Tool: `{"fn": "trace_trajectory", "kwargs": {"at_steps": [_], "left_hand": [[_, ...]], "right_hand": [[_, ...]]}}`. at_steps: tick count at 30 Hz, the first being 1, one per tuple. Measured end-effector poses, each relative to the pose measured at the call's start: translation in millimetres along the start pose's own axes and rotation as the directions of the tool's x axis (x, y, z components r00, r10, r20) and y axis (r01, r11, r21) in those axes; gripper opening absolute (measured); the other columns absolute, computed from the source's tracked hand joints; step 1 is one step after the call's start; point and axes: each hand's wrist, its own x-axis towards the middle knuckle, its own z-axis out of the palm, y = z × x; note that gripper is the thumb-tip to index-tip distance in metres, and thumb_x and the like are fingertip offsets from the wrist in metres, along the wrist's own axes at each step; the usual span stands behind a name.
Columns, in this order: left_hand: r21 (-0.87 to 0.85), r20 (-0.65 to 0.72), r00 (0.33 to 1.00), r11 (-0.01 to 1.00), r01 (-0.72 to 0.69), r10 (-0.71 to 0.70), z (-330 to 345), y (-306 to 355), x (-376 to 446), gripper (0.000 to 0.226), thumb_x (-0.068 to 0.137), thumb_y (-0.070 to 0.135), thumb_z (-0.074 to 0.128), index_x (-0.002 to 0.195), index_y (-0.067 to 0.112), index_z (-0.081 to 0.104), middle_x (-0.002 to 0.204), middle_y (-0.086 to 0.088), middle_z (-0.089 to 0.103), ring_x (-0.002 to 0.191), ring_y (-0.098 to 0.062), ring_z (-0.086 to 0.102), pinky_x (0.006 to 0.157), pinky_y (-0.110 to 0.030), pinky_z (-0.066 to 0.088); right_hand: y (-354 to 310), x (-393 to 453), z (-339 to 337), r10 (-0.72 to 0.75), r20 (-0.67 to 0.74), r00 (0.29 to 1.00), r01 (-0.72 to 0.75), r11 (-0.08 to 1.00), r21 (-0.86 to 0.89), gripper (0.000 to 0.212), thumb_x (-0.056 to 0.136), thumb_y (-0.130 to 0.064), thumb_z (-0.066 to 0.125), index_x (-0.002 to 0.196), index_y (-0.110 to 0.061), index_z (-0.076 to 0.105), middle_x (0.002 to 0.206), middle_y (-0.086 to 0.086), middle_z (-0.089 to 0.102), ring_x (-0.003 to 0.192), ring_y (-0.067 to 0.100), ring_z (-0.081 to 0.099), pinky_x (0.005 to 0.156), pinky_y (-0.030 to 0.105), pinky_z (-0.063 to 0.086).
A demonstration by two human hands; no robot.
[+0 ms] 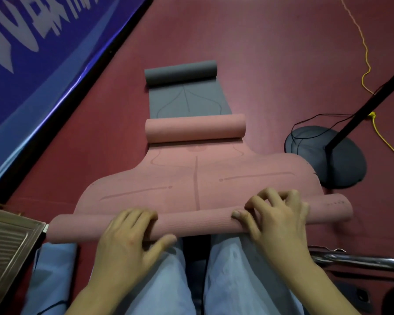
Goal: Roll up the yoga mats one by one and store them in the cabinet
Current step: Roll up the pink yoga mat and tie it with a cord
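Two yoga mats are lying on the red floor (282, 53): one pink mat (191, 178) and one grey mat (187, 98). Two hands are showing, one left hand (127, 242) and one right hand (275, 219). One round black stand base (341, 164) is sitting nearby.

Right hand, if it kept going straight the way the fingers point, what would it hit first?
The right hand grips the near roll of the pink mat, fingers pointing away from the person. Straight on lies flat mat, then probably the far pink roll, though depth is unclear.
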Motion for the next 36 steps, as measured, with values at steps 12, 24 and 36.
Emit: {"fn": "trace_trajectory", "kwargs": {"at_steps": [12,24,36], "left_hand": [[0.085,0.107,0.994,0.996,0.017,-0.026,0.6,-4.2,20.5,0.049,0.091,0.059,0.047,0.101,0.018,0.072,0.094,0.006,0.069,0.087,-0.025,0.063,0.076,-0.041,0.051],[0.068,0.112,0.992,0.997,0.043,-0.050,3.8,-8.6,50.9,0.047,0.098,0.046,0.038,0.106,0.020,0.076,0.094,0.004,0.055,0.090,-0.025,0.048,0.077,-0.044,0.046],[0.218,0.172,0.985,0.976,-0.025,-0.013,11.4,13.9,23.9,0.071,0.074,0.032,0.056,0.134,-0.004,0.049,0.125,-0.018,0.052,0.117,-0.039,0.050,0.115,-0.055,0.035]], "right_hand": [[4.3,-7.5,2.5,-0.102,0.109,0.989,0.108,0.993,-0.054,0.056,0.083,-0.061,0.051,0.116,-0.021,0.071,0.114,-0.004,0.067,0.107,0.032,0.054,0.090,0.050,0.036],[1.6,32.9,10.6,-0.037,0.259,0.965,0.031,0.999,0.029,0.028,0.090,-0.054,0.044,0.099,-0.028,0.052,0.094,-0.010,0.064,0.096,0.026,0.048,0.097,0.046,0.027],[-2.8,29.3,21.2,0.037,0.039,0.999,-0.039,0.998,0.044,0.024,0.089,-0.045,0.067,0.094,-0.021,0.069,0.115,0.005,0.059,0.114,0.033,0.042,0.094,0.049,0.034]]}}
